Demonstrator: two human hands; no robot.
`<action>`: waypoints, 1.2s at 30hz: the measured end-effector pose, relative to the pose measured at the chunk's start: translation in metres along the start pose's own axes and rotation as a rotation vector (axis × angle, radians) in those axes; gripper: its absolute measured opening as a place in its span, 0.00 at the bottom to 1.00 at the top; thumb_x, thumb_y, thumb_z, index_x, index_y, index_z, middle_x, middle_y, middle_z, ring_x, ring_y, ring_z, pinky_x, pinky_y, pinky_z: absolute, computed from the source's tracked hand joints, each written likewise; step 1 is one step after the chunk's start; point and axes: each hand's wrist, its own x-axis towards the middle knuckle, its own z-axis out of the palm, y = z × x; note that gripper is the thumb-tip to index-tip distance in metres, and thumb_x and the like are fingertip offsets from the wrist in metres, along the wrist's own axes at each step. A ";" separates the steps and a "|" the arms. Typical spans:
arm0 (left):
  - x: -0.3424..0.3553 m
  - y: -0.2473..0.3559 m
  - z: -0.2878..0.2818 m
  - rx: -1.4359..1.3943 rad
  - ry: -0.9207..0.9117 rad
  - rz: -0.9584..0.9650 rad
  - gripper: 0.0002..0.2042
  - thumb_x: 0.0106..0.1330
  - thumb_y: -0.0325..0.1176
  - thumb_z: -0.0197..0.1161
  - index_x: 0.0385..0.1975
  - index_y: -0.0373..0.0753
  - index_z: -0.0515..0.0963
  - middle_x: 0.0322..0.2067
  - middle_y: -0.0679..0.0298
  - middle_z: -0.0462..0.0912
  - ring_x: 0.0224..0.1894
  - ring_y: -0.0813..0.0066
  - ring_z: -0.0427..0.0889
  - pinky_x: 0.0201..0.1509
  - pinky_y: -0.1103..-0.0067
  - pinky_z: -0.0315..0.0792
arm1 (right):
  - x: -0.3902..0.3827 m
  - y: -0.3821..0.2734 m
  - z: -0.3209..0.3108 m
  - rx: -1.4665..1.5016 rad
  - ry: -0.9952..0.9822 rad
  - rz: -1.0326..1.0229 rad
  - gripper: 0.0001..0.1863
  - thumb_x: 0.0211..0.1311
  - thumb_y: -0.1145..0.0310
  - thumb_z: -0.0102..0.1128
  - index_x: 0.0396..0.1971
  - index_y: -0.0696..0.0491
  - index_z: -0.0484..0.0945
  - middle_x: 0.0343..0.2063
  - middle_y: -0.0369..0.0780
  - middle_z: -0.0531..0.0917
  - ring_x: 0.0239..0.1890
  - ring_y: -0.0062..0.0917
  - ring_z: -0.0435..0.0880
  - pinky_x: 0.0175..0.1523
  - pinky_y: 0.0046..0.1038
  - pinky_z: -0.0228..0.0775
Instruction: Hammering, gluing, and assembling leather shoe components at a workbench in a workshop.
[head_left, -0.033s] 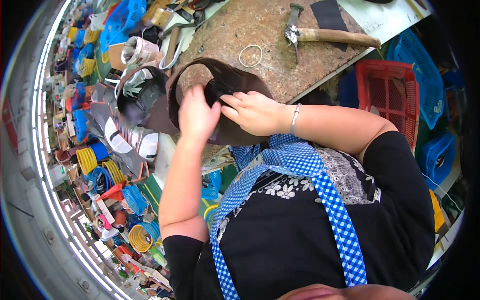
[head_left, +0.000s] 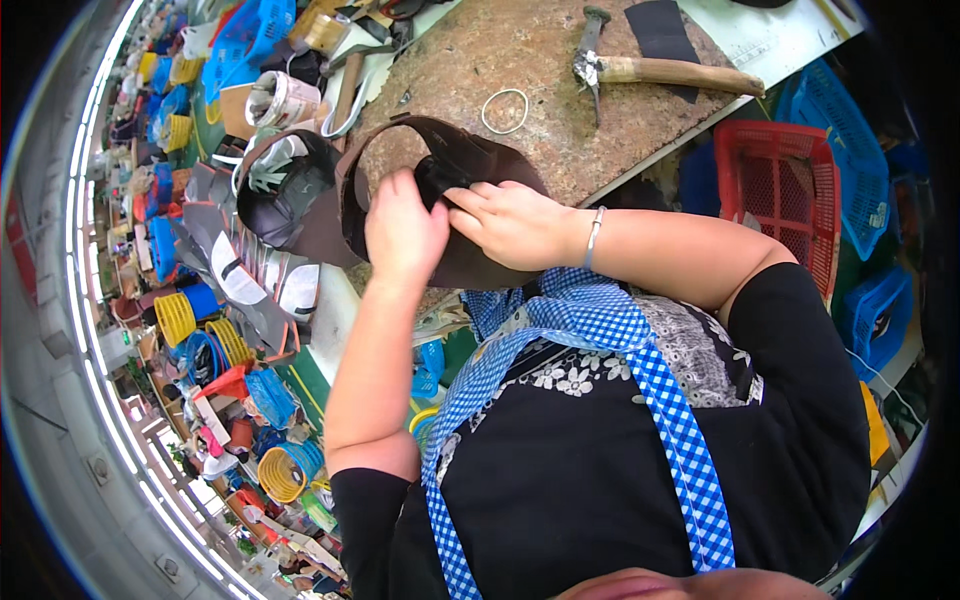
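Dark-brown, curved, leather-like piece (head_left: 490, 160) lying at the near left end of the speckled brown slab (head_left: 550, 150), its looped rim raised and a black inner lining (head_left: 430, 174) exposed. Left hand (head_left: 405, 230): fingers narrowed and bent over into the loop, tips hidden; whether they pinch cannot be told. Right hand (head_left: 515, 222): fingers drawn together against the lining, thumb largely out of sight, its grip likewise uncertain.

At the slab's left edge, a second dark-brown looped piece with a dark interior (head_left: 325, 230) appears to touch the first; farther out from that edge lie flat grey-and-white cut pieces (head_left: 240, 270). Across the slab's far right part rest a wooden-handled metal hammer (head_left: 680, 73) and a flat black rectangular sheet (head_left: 660, 30).

Probable faults: uneven pressure from the two hands could crease or skew the lining; the raised rim, seemingly unsupported, might fold inward if pressed. Since the piece appears to overhang the slab's near edge, a pull toward the body could make it slip, dragging its neighbour along.
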 end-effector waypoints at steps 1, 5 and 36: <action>-0.002 0.008 -0.001 0.070 0.004 -0.012 0.21 0.52 0.33 0.66 0.45 0.33 0.72 0.40 0.51 0.80 0.43 0.51 0.80 0.49 0.63 0.74 | -0.001 0.000 0.001 0.002 0.004 -0.005 0.19 0.54 0.69 0.54 0.46 0.61 0.74 0.55 0.52 0.75 0.46 0.37 0.79 0.47 0.33 0.75; -0.010 0.008 0.013 0.108 0.092 0.015 0.19 0.56 0.31 0.61 0.47 0.32 0.73 0.42 0.52 0.80 0.44 0.54 0.81 0.48 0.65 0.75 | 0.001 -0.001 0.000 0.037 0.048 0.018 0.20 0.53 0.71 0.53 0.46 0.61 0.75 0.54 0.51 0.76 0.47 0.38 0.79 0.49 0.33 0.75; -0.085 -0.003 -0.063 0.110 0.319 -0.090 0.19 0.56 0.39 0.71 0.48 0.47 0.80 0.46 0.63 0.82 0.51 0.62 0.80 0.53 0.70 0.75 | 0.040 0.030 -0.014 0.000 -0.172 -0.084 0.17 0.41 0.73 0.59 0.37 0.56 0.79 0.41 0.41 0.78 0.45 0.35 0.75 0.51 0.34 0.71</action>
